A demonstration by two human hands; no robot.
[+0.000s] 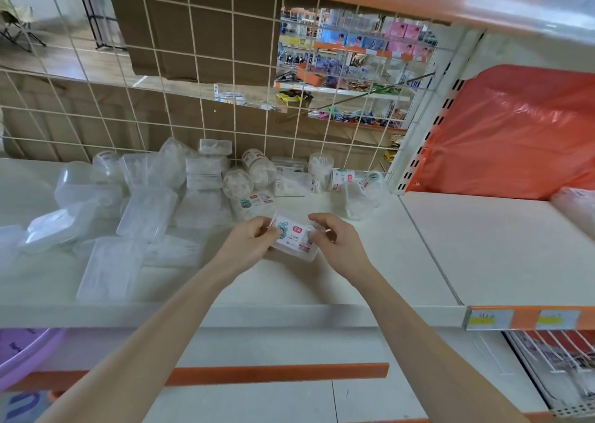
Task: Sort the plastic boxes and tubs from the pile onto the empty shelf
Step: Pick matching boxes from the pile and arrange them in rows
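Gripping the labelled box [294,239], left hand [254,242] and right hand [335,239] curled round its ends, I'd carry it level toward the empty shelf [483,245] at 3 o'clock.

Both bare forearms reach forward from the lower edge of the view and point toward each other near the middle. The left hand [252,243] and the right hand [336,240] are close together, with the fingers curled. Each hand grips one end of a small clear box [294,239] between them. Both wrists look almost straight.
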